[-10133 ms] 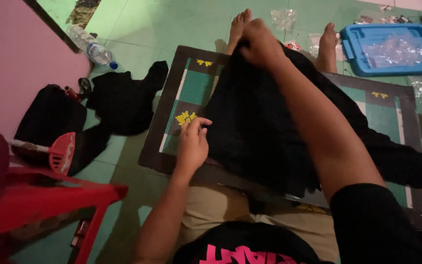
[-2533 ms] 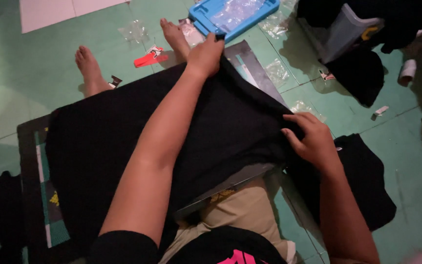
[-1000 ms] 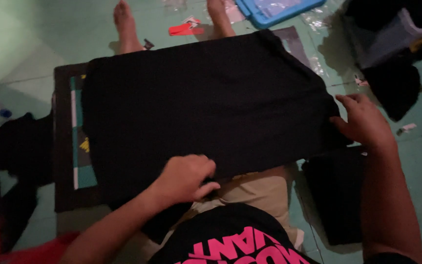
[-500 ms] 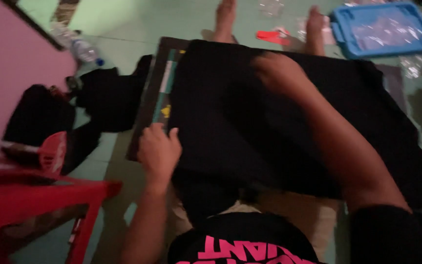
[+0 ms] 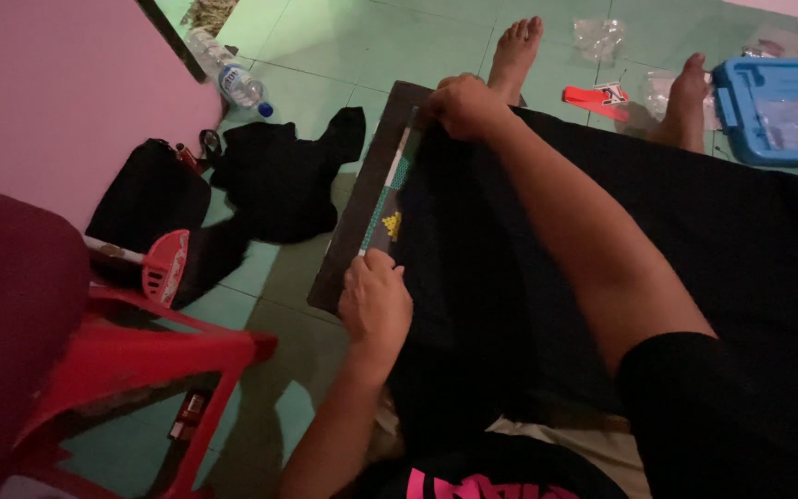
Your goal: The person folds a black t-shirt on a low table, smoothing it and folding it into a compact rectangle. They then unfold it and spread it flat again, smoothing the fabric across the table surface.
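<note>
I log a blue plastic tray [image 5: 778,111] at the far right, clear plastic bags [image 5: 599,37] and a red flat packet [image 5: 591,98] on the green floor, and a clear bottle [image 5: 233,81] by the pink wall. My left hand [image 5: 376,305] pinches the black garment [image 5: 658,240] at its near left edge; my right hand [image 5: 464,103] grips its far left corner. The garment lies spread flat over a dark board [image 5: 362,217] across my legs.

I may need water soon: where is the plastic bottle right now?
In the head view the plastic bottle lies on the green floor at upper left, beside the pink wall, just beyond the loose black garment.
</note>
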